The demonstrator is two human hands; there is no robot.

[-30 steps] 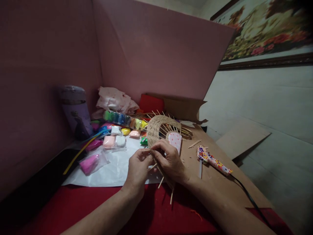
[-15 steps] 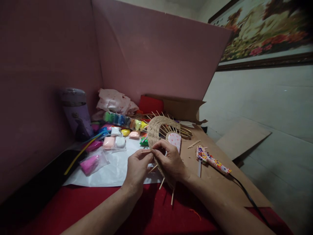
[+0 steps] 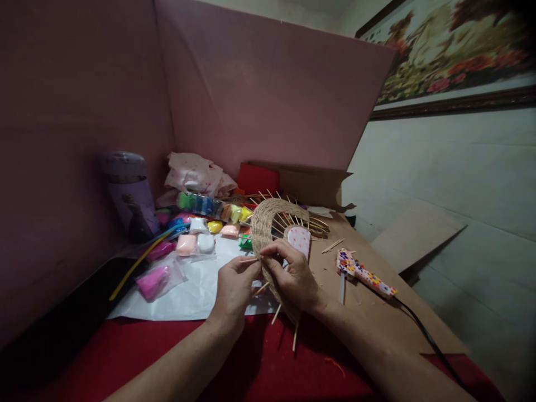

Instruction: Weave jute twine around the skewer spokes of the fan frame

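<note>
A half-woven basket piece (image 3: 268,220) of tan cord wound around thin wooden sticks stands on edge at the table's middle, with a pink spotted base (image 3: 300,239) inside it. My left hand (image 3: 234,287) pinches one stick at the piece's near left edge. My right hand (image 3: 293,273) grips the woven rim just beside it, fingers curled against the weave, thumb and forefinger close to the left fingertips. Loose stick ends jut out below both hands.
Packets of coloured clay (image 3: 196,223) lie on white paper (image 3: 188,293) to the left, near a purple tumbler (image 3: 132,192). A flowered glue gun (image 3: 364,273) with a black cord lies to the right on brown cardboard (image 3: 377,312). Pink boards wall the back.
My hands have barely shifted; the fingers work slightly on the same stick and rim. The view has nudged a little.
</note>
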